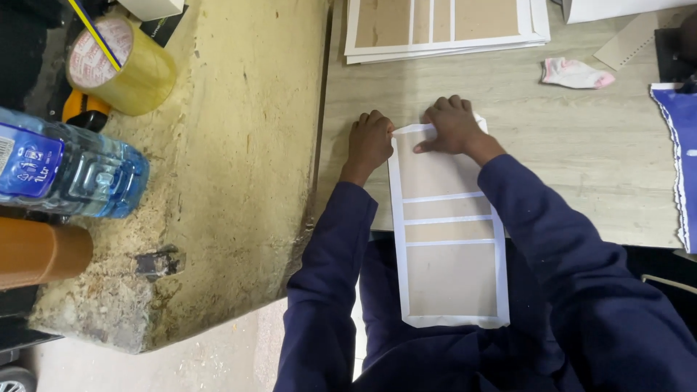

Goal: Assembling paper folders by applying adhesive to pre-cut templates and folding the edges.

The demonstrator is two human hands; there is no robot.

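Head view: a long brown card sheet (449, 239) with white borders hangs over the near edge of the pale wood surface (581, 145). Both hands press its far end, fingers curled: left hand (369, 142) at its 11 o'clock corner, right hand (454, 127) at 12. Similar sheets (443, 25) lie stacked beyond; a tape roll (120, 65) and water bottle (69, 170) rest at 9 o'clock on a dusty block (239, 145).

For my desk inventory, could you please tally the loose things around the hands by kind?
Brown card sheet with white strips, under both hands: 1
Stack of similar sheets: 1
Tape roll: 1
Water bottle: 1
Pink-and-white cloth: 1
Total: 5
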